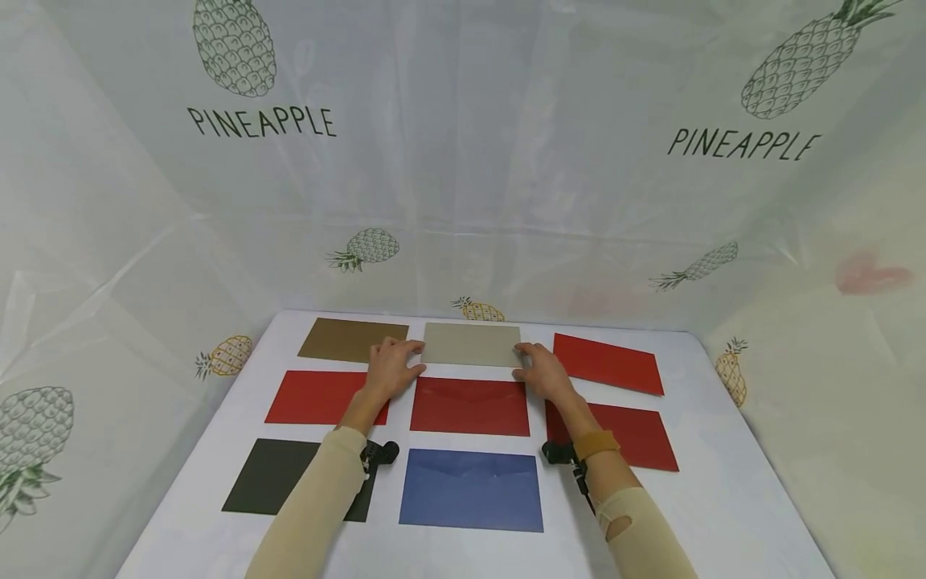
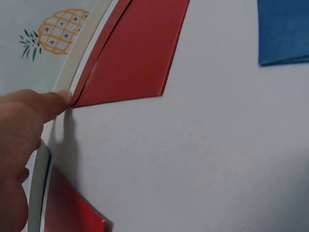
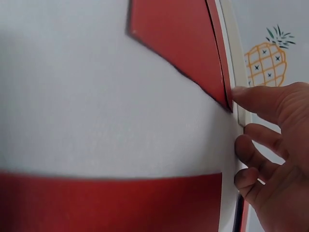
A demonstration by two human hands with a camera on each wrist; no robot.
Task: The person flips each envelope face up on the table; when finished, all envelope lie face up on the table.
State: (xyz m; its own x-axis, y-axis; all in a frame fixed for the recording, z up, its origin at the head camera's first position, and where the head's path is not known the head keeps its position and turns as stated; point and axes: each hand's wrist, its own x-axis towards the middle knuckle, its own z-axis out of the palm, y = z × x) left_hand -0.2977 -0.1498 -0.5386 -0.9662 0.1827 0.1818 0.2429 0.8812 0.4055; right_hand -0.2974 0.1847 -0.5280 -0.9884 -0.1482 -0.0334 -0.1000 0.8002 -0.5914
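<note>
A beige envelope (image 1: 472,344) lies flat at the back middle of the white table. At its left edge is my left hand (image 1: 394,366), thumb and fingers spread apart and fingertips touching the edge. My right hand (image 1: 542,371) is at the opposite edge in the same way; its lower fingers bend slightly in the right wrist view. Just in front lies a red envelope (image 1: 470,406), its flap line visible. In the left wrist view, the left thumb (image 2: 60,100) is beside this red envelope's corner. Nearest me in the middle column is a blue envelope (image 1: 470,490).
On the left lie a brown envelope (image 1: 347,339), a red one (image 1: 311,398) and a black one (image 1: 253,478), the last two partly under my left arm. Two red envelopes, one behind (image 1: 608,362) and one in front (image 1: 644,438), lie right. A pineapple-print sheet (image 1: 463,177) hangs behind.
</note>
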